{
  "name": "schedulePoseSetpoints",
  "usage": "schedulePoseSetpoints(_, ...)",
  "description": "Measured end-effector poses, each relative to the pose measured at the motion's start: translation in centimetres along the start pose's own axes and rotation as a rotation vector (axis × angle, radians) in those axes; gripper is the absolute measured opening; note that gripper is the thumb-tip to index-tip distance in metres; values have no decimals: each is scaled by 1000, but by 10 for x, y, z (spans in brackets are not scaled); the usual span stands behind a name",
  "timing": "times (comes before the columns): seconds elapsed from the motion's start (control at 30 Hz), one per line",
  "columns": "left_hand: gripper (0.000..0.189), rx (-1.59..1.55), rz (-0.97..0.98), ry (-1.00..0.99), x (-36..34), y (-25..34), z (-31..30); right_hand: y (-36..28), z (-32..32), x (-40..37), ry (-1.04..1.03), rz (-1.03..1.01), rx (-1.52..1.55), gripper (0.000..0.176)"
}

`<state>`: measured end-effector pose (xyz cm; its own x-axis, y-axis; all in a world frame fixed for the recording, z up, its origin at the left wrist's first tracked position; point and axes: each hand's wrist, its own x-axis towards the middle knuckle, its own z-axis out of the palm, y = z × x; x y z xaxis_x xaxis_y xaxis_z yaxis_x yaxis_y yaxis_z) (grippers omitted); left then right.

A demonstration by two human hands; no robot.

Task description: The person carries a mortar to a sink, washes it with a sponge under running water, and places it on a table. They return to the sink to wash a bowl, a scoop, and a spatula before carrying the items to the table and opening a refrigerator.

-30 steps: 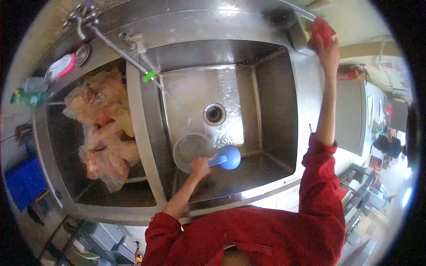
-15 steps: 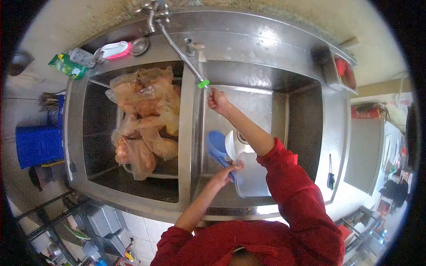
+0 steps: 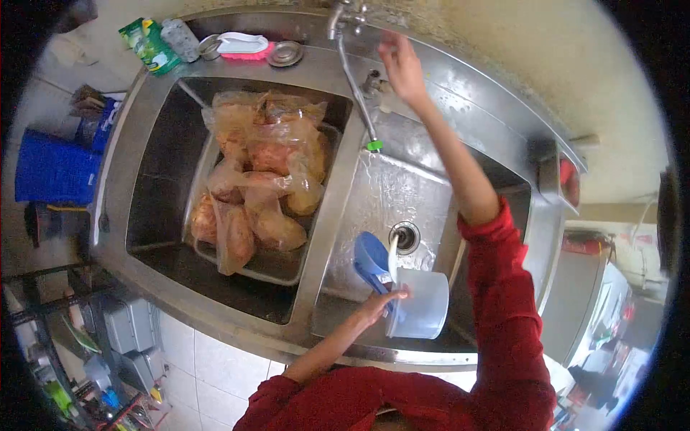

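My left hand [image 3: 379, 304] is closed at the rim of a translucent plastic container [image 3: 425, 305], tipped on its side over the right sink basin. A blue dipper [image 3: 371, 253] and a white curved dish [image 3: 393, 260], seen edge-on, are bunched against the same hand. Beyond the basin, my right hand [image 3: 402, 66] is raised near the tap [image 3: 336, 23], slightly blurred, fingers apart and nothing in them. From the tap hangs a hose [image 3: 352, 82] with a green end [image 3: 374, 146]; water runs from it into the basin, close to the drain [image 3: 404, 238].
The left basin holds a metal tray [image 3: 277, 274] of bagged meat-like pieces [image 3: 269, 165]. A pink-and-white brush [image 3: 246, 47], a metal lid [image 3: 286, 54] and a green packet [image 3: 152, 47] lie on the back ledge. A red item sits in a metal box [image 3: 559, 179] at right.
My right hand has left the hose end and moved up beside the tap. Running water now shows below the hose. The view has turned; my left hand still holds the container.
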<state>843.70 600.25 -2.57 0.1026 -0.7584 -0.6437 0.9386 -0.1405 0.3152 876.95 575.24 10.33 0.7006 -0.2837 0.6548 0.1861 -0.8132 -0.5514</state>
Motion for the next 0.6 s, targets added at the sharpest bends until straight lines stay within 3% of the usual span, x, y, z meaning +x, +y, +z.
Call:
schedulePoseSetpoints(0.17, 38, 49, 88, 3, 1, -2, 8, 9, 26, 57, -214, 38, 82, 51)
schedulePoseSetpoints(0.4, 46, 31, 53, -86, -2, 0, 0, -3, 31, 46, -128, -88, -75, 49)
schedulePoseSetpoints(0.47, 45, 62, 45, -77, 0, 0, -2, -1, 35, 51, -86, -271, -109, 49)
schedulePoseSetpoints(0.6, 41, 68, 29, -66, -1, 4, -1, -2, 43, 47, -106, -97, 63, 49)
